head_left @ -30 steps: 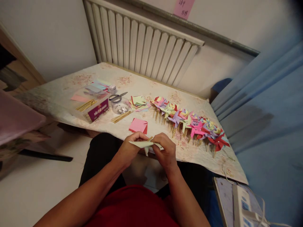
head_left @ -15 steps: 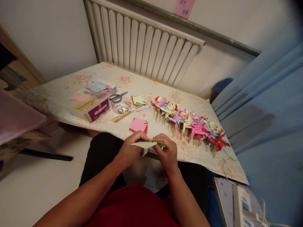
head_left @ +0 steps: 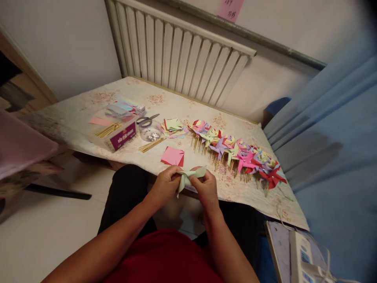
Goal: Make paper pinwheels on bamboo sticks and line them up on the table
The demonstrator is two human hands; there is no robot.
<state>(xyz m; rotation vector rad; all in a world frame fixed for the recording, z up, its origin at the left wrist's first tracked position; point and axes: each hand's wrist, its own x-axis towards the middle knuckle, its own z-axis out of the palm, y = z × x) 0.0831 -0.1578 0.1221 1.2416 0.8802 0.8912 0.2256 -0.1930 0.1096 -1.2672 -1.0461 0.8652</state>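
My left hand (head_left: 164, 184) and my right hand (head_left: 205, 186) meet at the table's near edge, both pinched on a pale green paper pinwheel (head_left: 190, 175) with its flaps partly folded in. A pink paper square (head_left: 172, 155) lies on the cloth just beyond my hands. Further right, a row of several finished coloured pinwheels on sticks (head_left: 238, 154) stretches along the table. Whether a stick is in my fingers I cannot make out.
On the floral tablecloth (head_left: 88, 106) stand a clear box with a purple label (head_left: 119, 131), loose wooden sticks (head_left: 151, 145), scissors (head_left: 146, 119), a clear dish of pins (head_left: 150, 133) and a stack of cut paper squares (head_left: 173, 126). A radiator (head_left: 179, 51) backs the table; blue curtain (head_left: 332, 137) at right.
The green paper has been turned from lying flat between my hands to standing more upright, with a flap bent toward the middle. My hands have drawn slightly closer together.
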